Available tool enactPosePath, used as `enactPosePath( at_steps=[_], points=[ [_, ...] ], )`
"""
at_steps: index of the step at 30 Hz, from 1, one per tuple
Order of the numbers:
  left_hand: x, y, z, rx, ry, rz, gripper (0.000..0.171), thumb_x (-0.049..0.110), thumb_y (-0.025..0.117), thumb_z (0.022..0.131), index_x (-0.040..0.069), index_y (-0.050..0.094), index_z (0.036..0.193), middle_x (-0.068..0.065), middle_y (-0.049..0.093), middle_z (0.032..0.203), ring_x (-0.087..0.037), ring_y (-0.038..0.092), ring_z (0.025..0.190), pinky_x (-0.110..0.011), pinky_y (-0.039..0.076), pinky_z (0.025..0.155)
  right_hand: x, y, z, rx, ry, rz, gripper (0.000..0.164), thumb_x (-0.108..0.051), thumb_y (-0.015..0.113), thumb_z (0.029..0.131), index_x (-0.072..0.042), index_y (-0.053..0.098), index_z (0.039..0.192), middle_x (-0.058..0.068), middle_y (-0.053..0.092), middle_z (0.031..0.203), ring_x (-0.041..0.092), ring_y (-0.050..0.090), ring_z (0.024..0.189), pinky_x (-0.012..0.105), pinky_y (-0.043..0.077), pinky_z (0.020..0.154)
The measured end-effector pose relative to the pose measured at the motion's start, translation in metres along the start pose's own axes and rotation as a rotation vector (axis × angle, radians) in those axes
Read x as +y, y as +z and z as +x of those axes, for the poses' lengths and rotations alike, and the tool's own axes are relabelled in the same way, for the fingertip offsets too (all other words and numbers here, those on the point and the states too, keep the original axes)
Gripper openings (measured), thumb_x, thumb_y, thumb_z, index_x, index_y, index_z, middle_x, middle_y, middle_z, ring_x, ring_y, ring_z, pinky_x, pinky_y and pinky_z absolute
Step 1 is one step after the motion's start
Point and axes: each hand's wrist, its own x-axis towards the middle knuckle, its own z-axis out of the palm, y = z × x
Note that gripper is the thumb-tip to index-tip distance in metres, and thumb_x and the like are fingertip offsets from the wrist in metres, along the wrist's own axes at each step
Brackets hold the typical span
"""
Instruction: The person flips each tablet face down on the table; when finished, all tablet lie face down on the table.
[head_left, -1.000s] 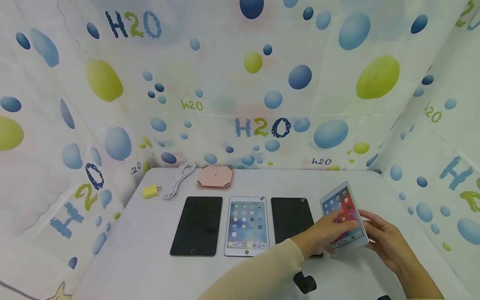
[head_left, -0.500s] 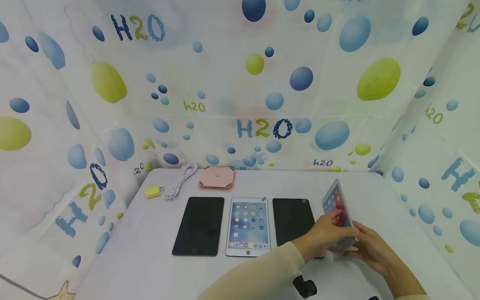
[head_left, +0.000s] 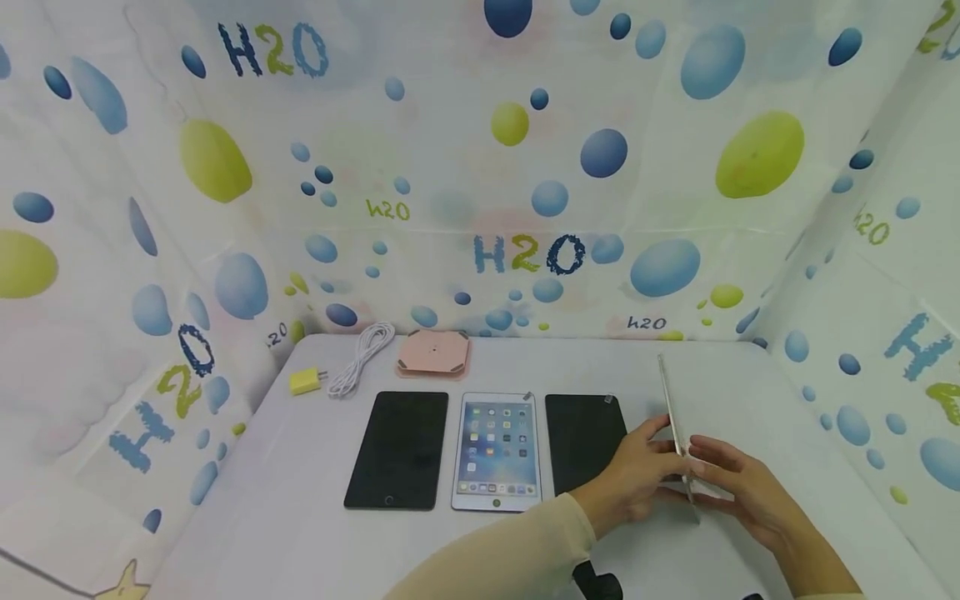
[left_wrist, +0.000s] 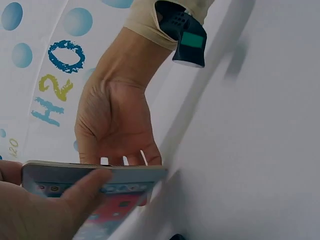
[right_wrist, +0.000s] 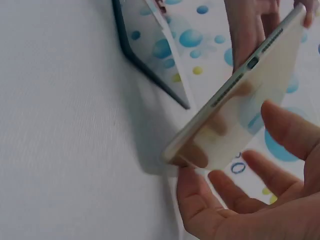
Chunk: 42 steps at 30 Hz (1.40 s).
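Observation:
A white tablet (head_left: 677, 433) stands nearly edge-on above the table's right side. My left hand (head_left: 633, 475) grips it from the left; in the left wrist view the thumb (left_wrist: 90, 187) lies along the lit screen's button end. On the tablet's other side is my right hand (head_left: 750, 492), fingers spread beside the back. In the right wrist view, one right fingertip (right_wrist: 189, 175) touches the tablet's lower corner, while the right thumb (right_wrist: 280, 125) extends near the glossy back. Three more tablets lie flat: a black one (head_left: 397, 450), a white one with lit icons (head_left: 497, 450), and another black one (head_left: 585, 442), partly covered by the left hand.
A yellow charger plug (head_left: 304, 382), a coiled white cable (head_left: 362, 362) and a pink square object with dark corners (head_left: 433, 353) sit at the table's back left. A printed curtain (head_left: 450, 167) surrounds the white table (head_left: 285, 517) at the back and sides.
The tablet has turned from showing its screen to the head camera to standing edge-on. The right hand has shifted left with it, its fingers now more spread.

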Motion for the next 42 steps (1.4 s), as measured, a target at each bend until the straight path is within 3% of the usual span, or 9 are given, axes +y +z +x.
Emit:
enactPosePath(
  at_steps=[2,4,7,11,21,25,29,35,42],
  points=[
    [-0.002,-0.004,-0.001,-0.024,0.021,-0.071,0.077,-0.016,0.056,0.078,0.018,0.050,0.147,-0.019,0.064,0.129,-0.045,0.065,0.111,-0.078,0.044,0.086,0.004,-0.005,-0.001,0.023,0.019,0.045,0.061,-0.020,0.061,0.103,0.000,0.036,0.154,0.004,0.057,0.137,0.008,0.063,0.109,0.042,0.056,0.095],
    [-0.003,-0.008,-0.001,-0.052,0.036,-0.139,0.078,-0.016,0.052,0.077,0.016,0.049,0.148,-0.021,0.061,0.133,-0.048,0.060,0.120,-0.081,0.040,0.088,0.009,-0.010,0.000,0.037,0.029,0.100,0.046,-0.015,0.060,0.103,-0.004,0.050,0.146,-0.004,0.064,0.123,0.007,0.064,0.106,0.033,0.055,0.091],
    [-0.005,-0.010,-0.002,-0.086,0.041,-0.215,0.078,-0.017,0.050,0.077,0.016,0.050,0.148,-0.022,0.058,0.138,-0.049,0.054,0.128,-0.082,0.036,0.090,0.014,-0.017,0.001,0.076,0.035,0.174,0.023,-0.010,0.061,0.102,-0.018,0.073,0.120,-0.014,0.069,0.106,0.001,0.063,0.101,0.023,0.053,0.087],
    [-0.005,-0.009,0.000,-0.101,0.030,-0.244,0.079,-0.019,0.048,0.078,0.016,0.050,0.148,-0.020,0.056,0.141,-0.047,0.053,0.129,-0.082,0.035,0.092,0.013,-0.027,0.000,0.124,0.027,0.225,0.031,-0.006,0.063,0.100,-0.032,0.080,0.098,-0.022,0.070,0.101,-0.004,0.063,0.097,0.016,0.051,0.083],
    [-0.011,-0.013,0.003,-0.052,-0.015,-0.197,0.078,-0.021,0.045,0.077,0.007,0.042,0.150,-0.013,0.060,0.137,-0.042,0.058,0.127,-0.074,0.039,0.101,0.013,-0.046,-0.002,0.159,-0.038,0.324,0.033,0.001,0.063,0.098,-0.026,0.081,0.098,-0.016,0.074,0.099,0.001,0.067,0.092,0.017,0.054,0.080],
    [-0.013,-0.016,0.003,-0.033,-0.067,-0.182,0.076,-0.019,0.045,0.077,0.002,0.041,0.150,-0.014,0.063,0.132,-0.040,0.061,0.124,-0.072,0.040,0.102,0.016,-0.053,-0.002,0.172,-0.059,0.326,0.033,0.002,0.062,0.098,-0.025,0.082,0.099,-0.016,0.074,0.098,0.001,0.068,0.091,0.017,0.054,0.079],
    [-0.017,-0.019,0.002,-0.009,-0.132,-0.157,0.066,-0.009,0.047,0.084,-0.001,0.040,0.149,-0.016,0.062,0.127,-0.040,0.062,0.122,-0.070,0.041,0.103,0.019,-0.058,-0.002,0.193,-0.043,0.307,0.033,0.001,0.064,0.097,-0.026,0.082,0.097,-0.015,0.074,0.096,0.002,0.068,0.089,0.019,0.055,0.077],
    [-0.021,-0.023,0.005,-0.005,-0.176,-0.177,0.065,-0.001,0.049,0.089,-0.003,0.033,0.152,-0.022,0.054,0.134,-0.045,0.056,0.127,-0.071,0.036,0.108,0.022,-0.063,0.002,0.200,0.015,0.305,0.032,0.000,0.065,0.097,-0.028,0.081,0.093,-0.016,0.074,0.093,0.003,0.070,0.087,0.022,0.057,0.076],
    [-0.019,-0.029,0.012,-0.041,-0.188,-0.128,0.064,0.006,0.053,0.090,0.003,0.038,0.151,-0.022,0.048,0.146,-0.044,0.052,0.134,-0.069,0.023,0.116,0.018,-0.064,0.012,0.214,0.036,0.240,0.030,-0.005,0.068,0.096,-0.032,0.080,0.091,-0.019,0.072,0.092,0.000,0.069,0.087,0.019,0.057,0.076]
  ],
)
